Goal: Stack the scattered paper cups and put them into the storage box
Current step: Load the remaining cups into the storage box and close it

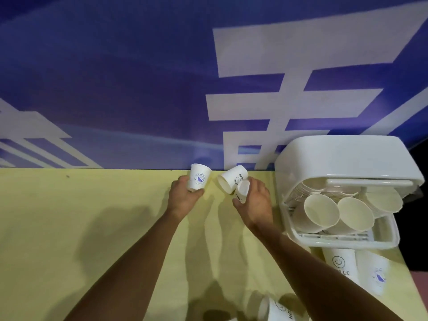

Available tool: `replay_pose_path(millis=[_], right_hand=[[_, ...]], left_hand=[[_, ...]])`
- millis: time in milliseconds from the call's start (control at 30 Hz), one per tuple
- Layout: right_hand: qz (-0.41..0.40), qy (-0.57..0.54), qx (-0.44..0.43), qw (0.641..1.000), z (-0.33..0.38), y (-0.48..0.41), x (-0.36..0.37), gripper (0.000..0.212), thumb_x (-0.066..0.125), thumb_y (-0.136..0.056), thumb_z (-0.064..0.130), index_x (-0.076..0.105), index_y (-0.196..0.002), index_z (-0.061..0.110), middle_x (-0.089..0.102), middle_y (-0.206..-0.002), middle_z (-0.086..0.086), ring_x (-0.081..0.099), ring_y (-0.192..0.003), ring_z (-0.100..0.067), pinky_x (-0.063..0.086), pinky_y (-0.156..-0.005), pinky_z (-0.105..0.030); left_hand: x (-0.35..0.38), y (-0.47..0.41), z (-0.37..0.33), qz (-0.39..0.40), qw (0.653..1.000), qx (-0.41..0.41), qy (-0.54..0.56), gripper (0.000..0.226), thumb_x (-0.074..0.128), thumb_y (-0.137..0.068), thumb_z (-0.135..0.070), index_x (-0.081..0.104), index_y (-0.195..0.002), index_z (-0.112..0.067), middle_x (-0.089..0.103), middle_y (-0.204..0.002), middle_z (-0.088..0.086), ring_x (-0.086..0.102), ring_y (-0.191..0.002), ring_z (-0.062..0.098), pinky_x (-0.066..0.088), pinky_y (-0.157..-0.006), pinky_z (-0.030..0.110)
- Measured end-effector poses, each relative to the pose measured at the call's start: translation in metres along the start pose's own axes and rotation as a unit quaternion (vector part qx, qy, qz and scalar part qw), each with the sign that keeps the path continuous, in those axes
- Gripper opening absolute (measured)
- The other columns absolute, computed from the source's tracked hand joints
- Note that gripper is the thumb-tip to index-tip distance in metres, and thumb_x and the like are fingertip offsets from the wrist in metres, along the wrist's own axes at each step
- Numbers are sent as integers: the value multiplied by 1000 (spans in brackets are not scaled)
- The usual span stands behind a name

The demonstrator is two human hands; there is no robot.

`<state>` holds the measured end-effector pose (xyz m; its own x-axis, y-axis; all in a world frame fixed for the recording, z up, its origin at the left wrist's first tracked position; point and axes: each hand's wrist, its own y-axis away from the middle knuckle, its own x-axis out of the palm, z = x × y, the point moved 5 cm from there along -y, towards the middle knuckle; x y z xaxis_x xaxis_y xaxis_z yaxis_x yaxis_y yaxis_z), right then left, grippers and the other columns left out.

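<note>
Pale yellow table [69,228] vs blue wall banner [115,77] w/ white lettering; dim light.

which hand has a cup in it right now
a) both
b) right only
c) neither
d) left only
a: the left hand grips an upright whale cup, and the right hand holds a tilted cup off the table.

The yellow table [69,228] bears a white storage box [347,158] and loose paper cups [340,265].
</note>
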<state>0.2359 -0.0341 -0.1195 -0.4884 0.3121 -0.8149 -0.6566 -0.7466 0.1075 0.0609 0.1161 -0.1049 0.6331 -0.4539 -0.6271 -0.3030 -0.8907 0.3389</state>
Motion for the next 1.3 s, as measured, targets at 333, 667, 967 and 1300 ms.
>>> replay_pose_path(millis=[333, 667, 967, 1300], right_hand=[[-34, -87, 29, 995, -19, 14, 6, 55, 72, -87, 34, 43, -133, 22, 55, -123, -4, 57, -104, -25, 51, -88, -36], [-18, -208, 112, 972, -26, 84, -27, 55, 76, -75, 38, 39, -114, 28, 53, -110, -1, 53, -93, -17, 42, -76, -29], [-14, -256, 182, 949, -61, 155, -88, 49, 78, -75, 41, 37, -92, 20, 61, -79, 3, 58, -63, -9, 40, -52, -21], [-57, -290, 206, 933, -133, 198, -156, 54, 79, -73, 26, 39, -109, 22, 61, -90, 6, 63, -73, -7, 50, -55, -22]], left_hand=[[31, -39, 17, -13, 999, -33, 7, 60, 71, -86, -25, 42, -137, -16, 63, -125, 9, 65, -104, 33, 52, -91, 44], [51, 74, 29, 19, 985, -33, 165, 64, 70, -85, -18, 37, -140, -21, 66, -111, 2, 65, -90, 18, 49, -76, 29], [87, 163, 7, 140, 974, -21, 178, 80, 72, -73, -30, 32, -142, -31, 64, -111, -9, 66, -96, 10, 52, -82, 34], [121, 217, -33, 188, 972, 0, 141, 76, 72, -75, -25, 36, -141, -32, 65, -109, -6, 68, -93, 15, 53, -81, 38]])
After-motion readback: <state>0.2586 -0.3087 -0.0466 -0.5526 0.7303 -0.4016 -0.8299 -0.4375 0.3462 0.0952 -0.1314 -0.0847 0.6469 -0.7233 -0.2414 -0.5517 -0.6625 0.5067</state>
